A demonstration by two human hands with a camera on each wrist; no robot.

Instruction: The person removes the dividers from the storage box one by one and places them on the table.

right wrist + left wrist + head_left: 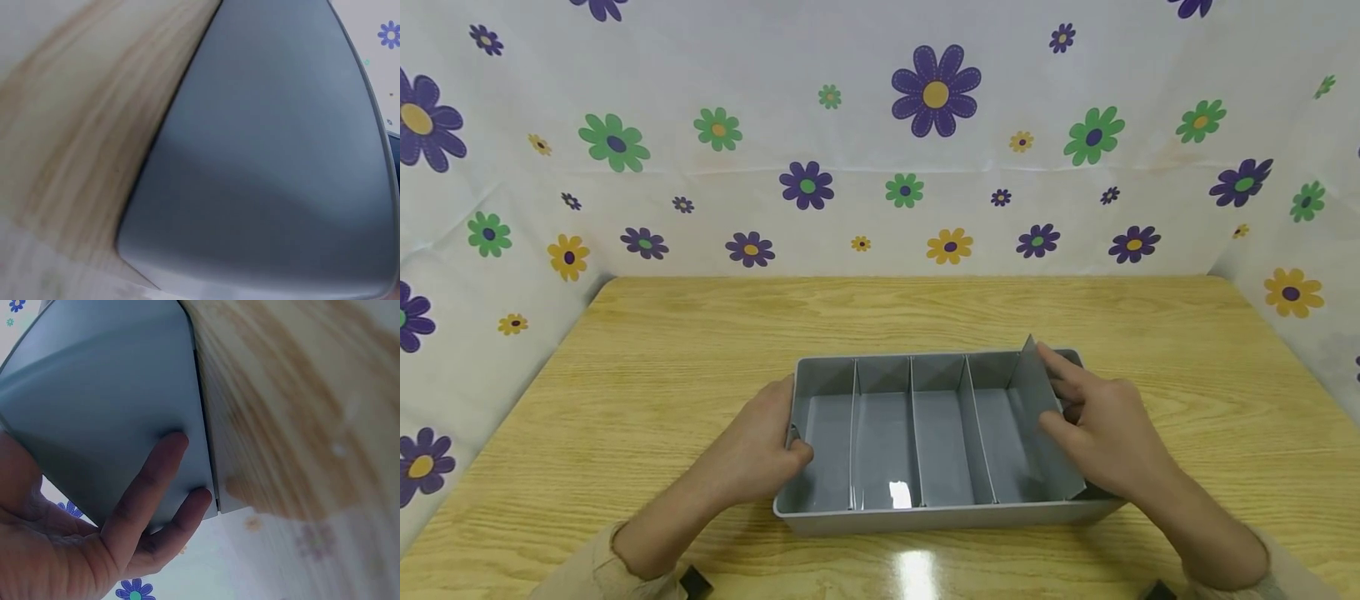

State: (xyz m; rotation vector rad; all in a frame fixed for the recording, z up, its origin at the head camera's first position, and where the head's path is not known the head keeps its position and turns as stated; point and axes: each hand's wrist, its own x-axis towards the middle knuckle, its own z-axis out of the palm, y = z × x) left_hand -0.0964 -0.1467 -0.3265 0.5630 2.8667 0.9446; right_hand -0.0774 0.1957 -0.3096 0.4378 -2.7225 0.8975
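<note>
A long grey plastic box (947,520) rests on the table. Three thin grey dividers (977,442) stand across its inside. My left hand (756,450) grips the box's left end, with the thumb over the rim. In the left wrist view, fingers (147,487) of that hand lie against the outer wall. Toward the right end, my right hand (1108,429) pinches another grey divider (1047,429) between thumb and fingers. This divider leans askew, its far upper corner poking above the back rim. The right wrist view is mostly filled by the box's outer end wall (269,156).
The wood-grain table (700,333) stretches behind the box and to both sides. A white cloth with printed flowers (865,142) hangs at the back, left and right. Bright glare shows on the tabletop in front of the box.
</note>
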